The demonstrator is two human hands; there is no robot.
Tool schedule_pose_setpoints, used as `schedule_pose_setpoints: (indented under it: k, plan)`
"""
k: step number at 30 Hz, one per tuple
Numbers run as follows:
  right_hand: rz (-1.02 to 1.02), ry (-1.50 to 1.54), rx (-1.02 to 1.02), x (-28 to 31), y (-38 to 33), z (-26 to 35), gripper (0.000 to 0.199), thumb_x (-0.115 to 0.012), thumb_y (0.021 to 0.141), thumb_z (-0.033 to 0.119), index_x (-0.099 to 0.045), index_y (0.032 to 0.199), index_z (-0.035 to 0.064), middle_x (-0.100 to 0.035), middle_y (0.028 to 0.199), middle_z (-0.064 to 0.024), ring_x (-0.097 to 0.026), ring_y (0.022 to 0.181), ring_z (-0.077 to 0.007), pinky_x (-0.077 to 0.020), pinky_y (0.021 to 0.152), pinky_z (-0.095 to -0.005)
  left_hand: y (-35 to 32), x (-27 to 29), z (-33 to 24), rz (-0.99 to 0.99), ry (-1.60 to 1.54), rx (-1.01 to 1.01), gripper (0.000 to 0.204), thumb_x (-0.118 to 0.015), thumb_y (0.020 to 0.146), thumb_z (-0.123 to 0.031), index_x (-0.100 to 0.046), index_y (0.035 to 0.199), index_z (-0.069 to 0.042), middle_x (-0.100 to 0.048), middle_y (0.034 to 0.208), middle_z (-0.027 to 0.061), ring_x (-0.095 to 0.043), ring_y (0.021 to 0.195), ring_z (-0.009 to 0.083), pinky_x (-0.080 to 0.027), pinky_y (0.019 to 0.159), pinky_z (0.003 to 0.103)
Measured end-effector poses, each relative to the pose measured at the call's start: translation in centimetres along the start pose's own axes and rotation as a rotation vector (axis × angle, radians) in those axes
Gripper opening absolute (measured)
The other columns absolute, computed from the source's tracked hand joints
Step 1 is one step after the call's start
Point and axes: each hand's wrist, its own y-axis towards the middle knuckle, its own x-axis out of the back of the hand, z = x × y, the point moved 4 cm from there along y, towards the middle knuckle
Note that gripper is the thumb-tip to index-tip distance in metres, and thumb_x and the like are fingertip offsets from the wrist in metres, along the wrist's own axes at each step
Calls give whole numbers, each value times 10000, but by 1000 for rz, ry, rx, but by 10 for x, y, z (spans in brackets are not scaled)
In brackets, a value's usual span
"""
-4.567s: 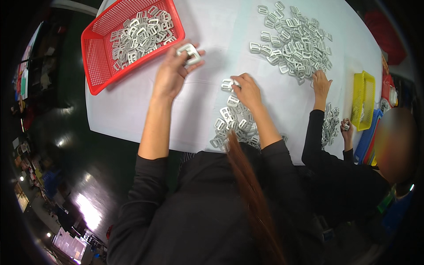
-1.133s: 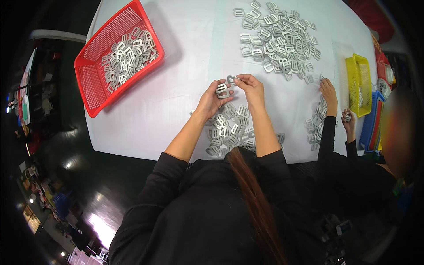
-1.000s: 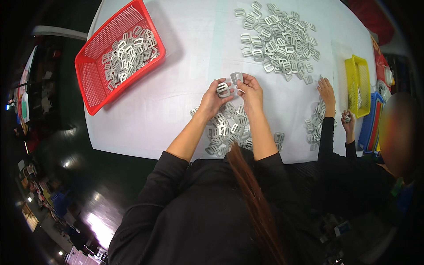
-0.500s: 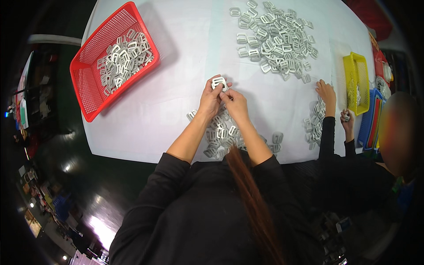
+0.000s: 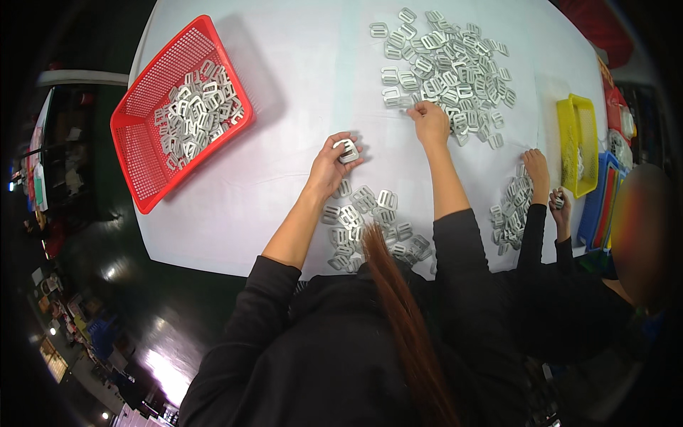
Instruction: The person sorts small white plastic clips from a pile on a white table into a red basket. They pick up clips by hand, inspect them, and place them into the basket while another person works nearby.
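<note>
Silver-grey, slotted, metal-looking buckle (image 5: 346,151): the left hand (image 5: 329,164)'s fingers are grasping it above the white tabletop (image 5: 277,178), probably finding it light, stiff, slippery, best pinched by its rim. The right hand (image 5: 432,128), earlier beside it, is now reaching the far-right buckle pile (image 5: 466,75); I'm not managing to tell its grip.

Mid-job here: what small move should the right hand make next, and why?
Probably gently close the right hand at the near-left edge of the far buckle pile. It is right there, though whether it grips a piece is unclear; the left hand holds a slide buckle, so that one looks occupied.
</note>
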Motion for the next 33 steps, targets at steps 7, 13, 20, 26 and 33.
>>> schedule_pose_setpoints:
  k: [7,13,20,26,33]
  plan:
    - [407,302,36,-39,-59,34,205,-732,658,207,-655,719,28,-642,669,-115,-625,650,-245,-483,617,-327,6,-24,8,139,16,-34,313,-402,943,-178,-371,1226,-50,-505,1103,102,-535,968,190,-497,845,369]
    - [-255,-315,436,1,5,40,349,-679,669,185,-605,985,55,-525,963,-82,-512,908,-251,-448,723,-368,6,-11,-2,53,14,6,285,-418,922,-90,-417,1205,-47,-509,1116,106,-545,997,211,-519,830,363]
    - [-196,-632,567,-26,47,20,271,-577,709,106,-596,971,38,-540,908,-80,-536,869,-249,-480,673,-389,6,-8,-6,114,4,61,291,-444,891,-32,-447,1182,-37,-505,1142,117,-560,1017,243,-534,832,365]
    - [-278,-248,419,8,9,33,227,-572,757,91,-615,966,15,-622,838,-86,-608,726,-231,-483,559,-320,0,-5,-7,71,-12,37,290,-429,894,-34,-423,1183,-9,-508,1117,127,-559,1002,242,-529,833,362]
    - [205,1054,-281,-20,-81,16,246,-494,866,89,-561,1054,-55,-630,842,-94,-600,663,-124,-463,501,-233,-6,-9,-4,99,-37,5,294,-428,910,-74,-408,1198,-17,-514,1119,131,-543,1033,239,-525,838,343]
